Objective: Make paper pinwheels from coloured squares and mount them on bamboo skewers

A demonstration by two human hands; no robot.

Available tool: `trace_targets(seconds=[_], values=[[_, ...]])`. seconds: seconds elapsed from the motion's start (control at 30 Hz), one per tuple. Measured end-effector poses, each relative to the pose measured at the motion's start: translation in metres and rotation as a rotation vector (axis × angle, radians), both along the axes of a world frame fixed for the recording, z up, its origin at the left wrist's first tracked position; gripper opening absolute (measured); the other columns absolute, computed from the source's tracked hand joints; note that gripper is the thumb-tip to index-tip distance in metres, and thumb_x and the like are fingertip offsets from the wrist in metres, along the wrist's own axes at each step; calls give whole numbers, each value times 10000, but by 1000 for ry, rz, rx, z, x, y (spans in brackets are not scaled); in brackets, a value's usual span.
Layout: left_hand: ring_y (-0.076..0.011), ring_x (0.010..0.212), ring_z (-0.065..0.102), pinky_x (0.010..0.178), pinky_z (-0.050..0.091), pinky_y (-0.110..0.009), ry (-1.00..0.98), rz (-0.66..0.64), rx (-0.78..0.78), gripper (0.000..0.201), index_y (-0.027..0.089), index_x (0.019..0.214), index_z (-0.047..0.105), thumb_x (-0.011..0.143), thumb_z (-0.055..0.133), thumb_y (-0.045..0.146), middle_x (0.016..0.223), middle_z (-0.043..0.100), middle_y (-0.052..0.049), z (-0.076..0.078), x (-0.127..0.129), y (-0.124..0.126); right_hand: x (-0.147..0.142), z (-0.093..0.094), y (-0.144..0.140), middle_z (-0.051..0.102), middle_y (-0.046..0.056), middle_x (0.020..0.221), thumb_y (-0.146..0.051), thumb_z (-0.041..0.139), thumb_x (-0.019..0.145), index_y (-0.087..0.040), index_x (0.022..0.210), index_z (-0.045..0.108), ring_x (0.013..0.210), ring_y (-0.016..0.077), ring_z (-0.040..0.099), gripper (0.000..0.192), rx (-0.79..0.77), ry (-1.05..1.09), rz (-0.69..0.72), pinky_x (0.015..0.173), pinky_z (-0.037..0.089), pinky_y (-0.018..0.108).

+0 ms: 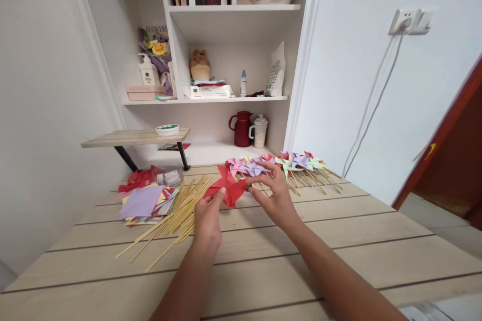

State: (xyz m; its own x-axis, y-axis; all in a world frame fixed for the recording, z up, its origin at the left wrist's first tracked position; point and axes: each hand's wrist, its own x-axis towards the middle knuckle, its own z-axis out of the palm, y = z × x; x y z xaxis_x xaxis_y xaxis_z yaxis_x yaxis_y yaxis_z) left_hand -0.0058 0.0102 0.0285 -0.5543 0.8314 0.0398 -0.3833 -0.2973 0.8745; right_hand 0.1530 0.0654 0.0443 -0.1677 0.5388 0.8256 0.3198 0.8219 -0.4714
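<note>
A red paper pinwheel (227, 186) is held above the table, its points spread out. My left hand (209, 215) grips it from the lower left, with the thumb pressed on its middle. On the other side, my right hand (274, 194) brings thumb and index finger close together at the pinwheel's right edge, the other fingers raised. Something small and dark seems to sit between those two fingertips, too small to make out. Thin wooden sticks (179, 214) lie in a loose heap just left of my left hand.
Coloured paper squares (140, 202) are piled left of the sticks, near red paper pieces (140, 177) and a clear packet (169, 177). Finished pinwheels on sticks (301, 161) lie at the back right. Behind stand a low wooden riser (131, 137), a red jug (243, 129) and a cup (260, 131).
</note>
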Motion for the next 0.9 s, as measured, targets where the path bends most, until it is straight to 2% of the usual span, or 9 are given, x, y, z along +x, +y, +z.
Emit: trace_targets(seconds=[0.07, 0.17, 0.27, 0.4, 0.53, 0.9], values=[[-223, 794, 711, 844, 528, -363, -24, 0, 15, 352, 150, 762, 782, 544, 908, 395, 817, 783, -85, 1, -1, 0, 2, 1, -1, 425, 78, 1498, -217, 697, 845, -313, 1004, 774, 1403, 353, 402, 201, 14, -87, 14, 1131, 319, 571], [-214, 782, 705, 830, 524, -348, -21, -16, 17, 344, 146, 738, 777, 536, 913, 389, 804, 780, -88, 2, 0, -1, 0, 0, -3, 347, 67, 1576, -255, 756, 817, -324, 996, 782, 1450, 390, 338, 194, 25, -179, 9, 1135, 278, 614], [-223, 798, 708, 830, 520, -346, -5, -59, 17, 349, 143, 736, 777, 543, 912, 400, 791, 776, -89, 1, 3, -1, -4, -4, -2, 400, 66, 1554, -279, 824, 769, -323, 903, 795, 1426, 400, 370, 144, 43, -213, 0, 1111, 285, 625], [-223, 791, 703, 838, 513, -345, 19, -121, 28, 355, 141, 752, 783, 552, 913, 404, 755, 766, -81, 1, 7, -2, -6, -8, 2, 519, 75, 1464, -254, 819, 777, -280, 763, 783, 1354, 362, 461, 46, 0, -151, 11, 1111, 317, 589], [-224, 793, 706, 840, 512, -341, 36, -151, 35, 365, 131, 797, 793, 581, 902, 404, 752, 765, -85, 1, 8, -2, -6, -8, 3, 617, 75, 1346, -267, 804, 790, -265, 697, 763, 1280, 332, 523, 102, -111, -80, 83, 1089, 369, 558], [-235, 832, 715, 874, 520, -368, 71, -119, 50, 356, 140, 860, 796, 628, 880, 396, 835, 784, -92, 2, 9, -3, -10, -6, -1, 643, 78, 1283, -375, 789, 791, -250, 672, 739, 1241, 300, 571, 180, -349, 104, 243, 1074, 407, 493]])
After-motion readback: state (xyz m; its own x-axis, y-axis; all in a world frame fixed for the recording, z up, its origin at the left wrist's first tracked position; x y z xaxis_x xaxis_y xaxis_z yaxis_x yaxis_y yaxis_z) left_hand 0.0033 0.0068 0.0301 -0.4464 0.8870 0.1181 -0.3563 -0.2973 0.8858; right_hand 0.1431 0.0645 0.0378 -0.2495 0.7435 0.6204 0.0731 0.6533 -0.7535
